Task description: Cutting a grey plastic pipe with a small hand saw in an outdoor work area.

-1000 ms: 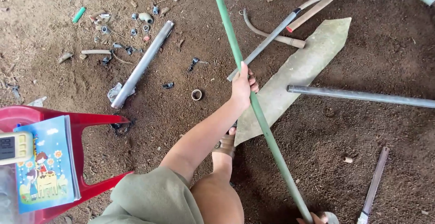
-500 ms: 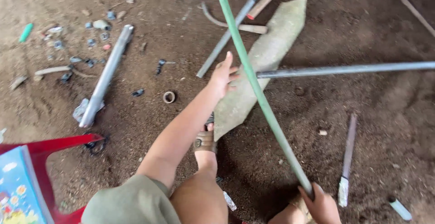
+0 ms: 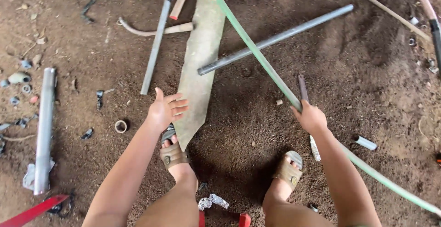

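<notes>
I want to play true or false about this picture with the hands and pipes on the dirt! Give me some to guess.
1. The right hand grips the long green pipe. True.
2. The left hand holds the green pipe too. False: it is open, fingers spread, holding nothing.
3. A grey pipe lies on the dirt floor. True.
4. Both feet are bare. False: each wears a brown sandal.
</notes>
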